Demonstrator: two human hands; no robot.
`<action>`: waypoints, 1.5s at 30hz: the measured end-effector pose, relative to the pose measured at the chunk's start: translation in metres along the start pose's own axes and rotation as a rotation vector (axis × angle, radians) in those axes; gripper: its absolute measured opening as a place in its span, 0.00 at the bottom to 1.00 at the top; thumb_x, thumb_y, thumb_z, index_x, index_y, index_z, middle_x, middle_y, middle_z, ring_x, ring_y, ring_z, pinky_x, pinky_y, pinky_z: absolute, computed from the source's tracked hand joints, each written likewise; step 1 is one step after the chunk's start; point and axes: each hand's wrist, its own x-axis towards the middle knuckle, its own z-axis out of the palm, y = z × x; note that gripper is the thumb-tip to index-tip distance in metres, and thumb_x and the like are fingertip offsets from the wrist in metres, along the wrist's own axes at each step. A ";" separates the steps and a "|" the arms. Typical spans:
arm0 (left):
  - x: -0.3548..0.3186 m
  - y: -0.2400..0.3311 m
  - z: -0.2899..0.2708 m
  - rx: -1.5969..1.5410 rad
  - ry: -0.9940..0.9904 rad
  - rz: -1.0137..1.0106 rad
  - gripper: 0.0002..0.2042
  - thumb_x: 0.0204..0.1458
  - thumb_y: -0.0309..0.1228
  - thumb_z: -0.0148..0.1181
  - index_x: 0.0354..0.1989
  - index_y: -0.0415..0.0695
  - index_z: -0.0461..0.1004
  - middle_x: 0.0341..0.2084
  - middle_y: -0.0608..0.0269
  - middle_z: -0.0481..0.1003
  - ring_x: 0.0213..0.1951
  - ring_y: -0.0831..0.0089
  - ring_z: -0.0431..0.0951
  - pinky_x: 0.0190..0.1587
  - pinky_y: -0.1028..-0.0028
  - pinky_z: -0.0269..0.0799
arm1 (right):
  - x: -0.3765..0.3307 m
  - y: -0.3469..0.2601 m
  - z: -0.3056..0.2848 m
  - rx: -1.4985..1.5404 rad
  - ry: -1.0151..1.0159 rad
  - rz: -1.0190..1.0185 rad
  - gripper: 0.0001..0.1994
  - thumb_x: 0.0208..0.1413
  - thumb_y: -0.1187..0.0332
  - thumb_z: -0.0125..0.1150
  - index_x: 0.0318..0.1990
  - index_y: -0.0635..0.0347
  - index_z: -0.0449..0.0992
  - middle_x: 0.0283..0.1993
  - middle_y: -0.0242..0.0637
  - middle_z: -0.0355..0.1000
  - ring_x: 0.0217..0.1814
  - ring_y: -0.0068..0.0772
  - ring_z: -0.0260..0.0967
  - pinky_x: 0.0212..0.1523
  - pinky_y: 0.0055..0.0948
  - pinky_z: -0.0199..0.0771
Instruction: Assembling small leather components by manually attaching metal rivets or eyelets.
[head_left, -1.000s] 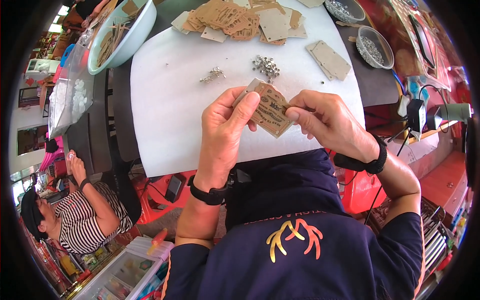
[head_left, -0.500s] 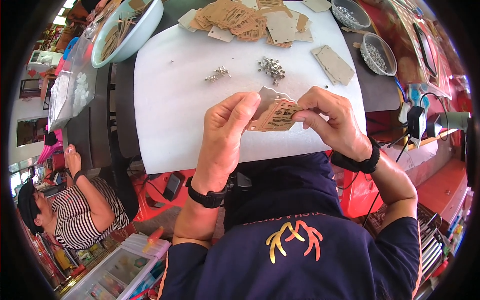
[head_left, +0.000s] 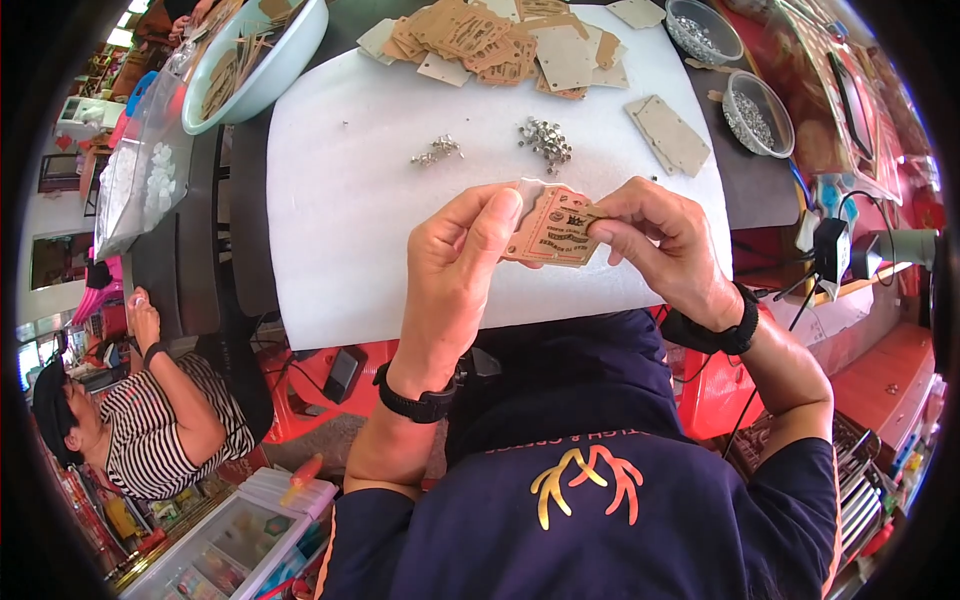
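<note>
Over the near part of a white foam-like sheet (head_left: 350,230), both hands hold a brown printed card (head_left: 560,230) with small holes near its edges. My left hand (head_left: 450,255) pinches its left side between thumb and fingers. The thumb and fingertips of my right hand (head_left: 665,240) grip the upper right corner. A thin greyish piece (head_left: 530,195) with a wavy edge shows behind the card; whether it is joined to it I cannot tell. Beyond the hands lie two small heaps of metal rivet-like parts (head_left: 545,142), the left heap (head_left: 437,151) being smaller.
A pile of brown and grey cards (head_left: 470,40) lies at the far edge. Grey cards (head_left: 670,135) rest at right, beside two clear bowls (head_left: 757,112) of metal parts. A pale blue basin (head_left: 245,75) stands far left. Another person (head_left: 170,420) sits at left.
The brown card has turned so its printed face shows more fully, and the greyish piece behind it shows less. My right hand has shifted slightly; both hands keep their grip.
</note>
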 end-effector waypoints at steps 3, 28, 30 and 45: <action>0.002 -0.002 0.001 0.017 0.001 -0.026 0.15 0.65 0.34 0.50 0.46 0.34 0.76 0.37 0.59 0.79 0.35 0.77 0.78 0.37 0.73 0.75 | 0.000 -0.001 0.000 -0.033 -0.016 0.021 0.06 0.58 0.73 0.63 0.39 0.65 0.77 0.32 0.34 0.74 0.26 0.20 0.71 0.28 0.22 0.73; -0.005 -0.008 -0.005 0.000 0.078 -0.004 0.13 0.66 0.36 0.48 0.45 0.39 0.74 0.40 0.59 0.79 0.37 0.77 0.77 0.35 0.74 0.72 | 0.008 -0.015 0.009 0.216 -0.133 0.378 0.10 0.62 0.67 0.61 0.41 0.66 0.74 0.29 0.31 0.74 0.26 0.14 0.69 0.27 0.19 0.72; -0.006 -0.009 -0.009 -0.015 0.084 -0.006 0.13 0.66 0.36 0.48 0.45 0.40 0.74 0.40 0.58 0.79 0.38 0.77 0.77 0.36 0.75 0.71 | 0.011 -0.018 0.010 0.198 -0.147 0.379 0.10 0.62 0.66 0.61 0.41 0.66 0.74 0.29 0.30 0.74 0.26 0.14 0.69 0.26 0.19 0.72; -0.017 -0.009 -0.026 -0.105 0.190 0.004 0.10 0.63 0.33 0.55 0.46 0.40 0.72 0.39 0.62 0.78 0.36 0.81 0.74 0.36 0.78 0.68 | 0.041 -0.021 0.030 0.238 -0.274 0.402 0.11 0.61 0.68 0.61 0.42 0.69 0.74 0.32 0.35 0.75 0.28 0.17 0.72 0.28 0.19 0.76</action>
